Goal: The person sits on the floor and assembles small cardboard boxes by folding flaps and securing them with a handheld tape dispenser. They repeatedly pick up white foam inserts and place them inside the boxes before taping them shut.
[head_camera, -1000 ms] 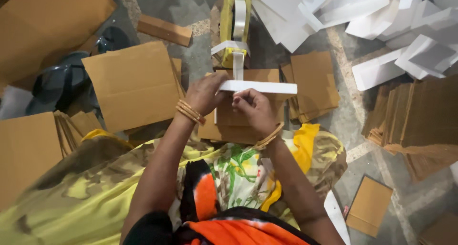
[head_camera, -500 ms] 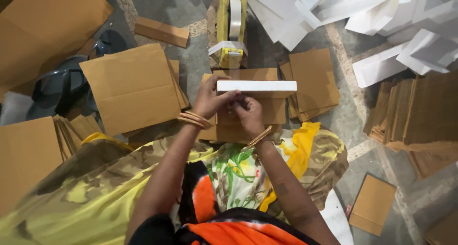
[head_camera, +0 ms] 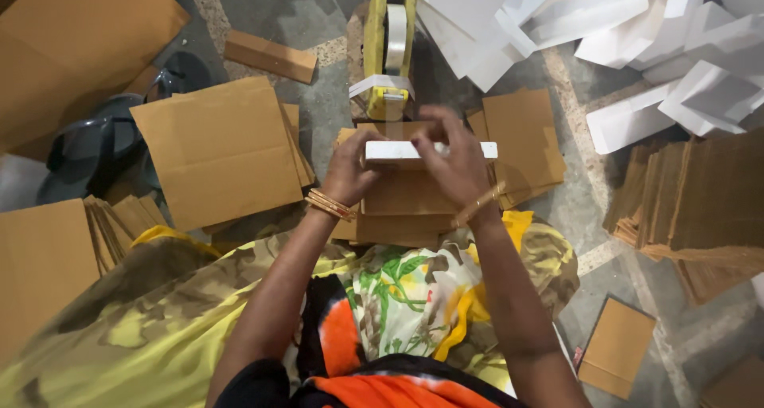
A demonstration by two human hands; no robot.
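The flat white box lies crosswise over the stack of brown cardboard sheets on the floor, just near of the yellow tape dispenser. A second ago it was held up at the dispenser's mouth; it now sits lower and nearer, drawn away — the taping pass looks done. The left hand closes its grip round the box's left end, thumb under, wrist bent with bangles showing. The right hand arches over the top edge, fingers pressing down — not clamped round it, palm lifted, forearm slanting in from the right.
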